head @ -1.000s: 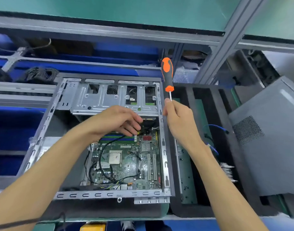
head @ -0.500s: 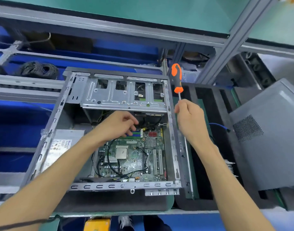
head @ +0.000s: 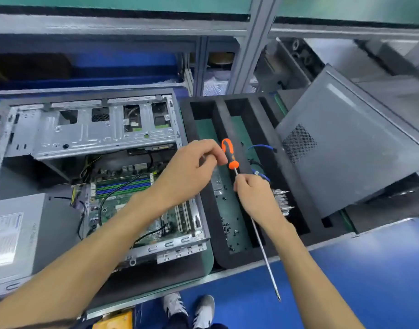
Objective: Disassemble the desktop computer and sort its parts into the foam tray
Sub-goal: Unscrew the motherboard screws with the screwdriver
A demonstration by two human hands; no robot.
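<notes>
1. The left hand (head: 191, 167) hides part of the motherboard (head: 123, 200).
2. The right hand (head: 256, 198) covers the middle of the screwdriver (head: 229, 154) shaft.
3. The power supply (head: 16, 233) label is unreadable.
4. Specks in the foam tray (head: 227, 260) are too small to identify.

Orange-and-black screwdriver handle (head: 229, 153), black foam tray (head: 229, 258), green motherboard (head: 123, 205), blue cable (head: 260, 147), grey perforated panel (head: 346, 148).

A grey metal frame (head: 247, 43) with green panels (head: 123, 1) stands behind the bench, above a blue floor (head: 379, 276).
</notes>
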